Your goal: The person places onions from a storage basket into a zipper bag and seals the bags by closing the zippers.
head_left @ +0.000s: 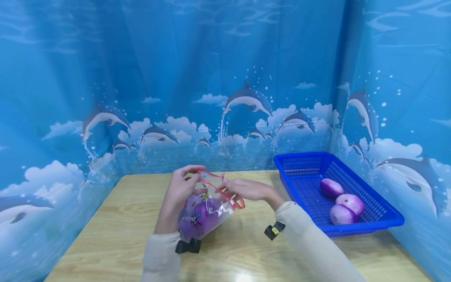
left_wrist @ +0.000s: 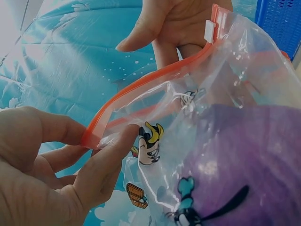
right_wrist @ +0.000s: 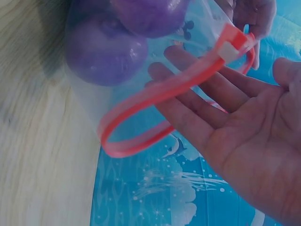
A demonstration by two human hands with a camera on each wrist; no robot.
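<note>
My left hand (head_left: 177, 196) pinches one end of the orange zip strip of a clear plastic bag (head_left: 206, 209), thumb and forefinger closed on the strip's corner, as the left wrist view shows at its lower left. The bag is printed with small cartoon figures and hangs just above the wooden surface (head_left: 116, 235), a little left of the middle of the head view. Inside it sit purple onions (head_left: 202, 217), at least two, pressed against the plastic; in the right wrist view they fill the upper left of the frame. My right hand (head_left: 251, 190) is open, fingers straight and spread, palm up, with the fingertips (right_wrist: 174, 75) slipped under the zip strip (right_wrist: 155, 96) so that the mouth of the bag lies across them. The white slider tab (left_wrist: 210, 31) sits at the far end of the strip, close to my right hand. The mouth of the bag is open, its two orange edges standing apart in a loop. At the right of the head view a blue plastic basket (head_left: 299, 162) rests on the surface, well apart from the bag, and three more purple onions (head_left: 343, 203) lie in its near right part, close together. A blue curtain with dolphins (head_left: 225, 78) hangs behind the surface and along both sides.
</note>
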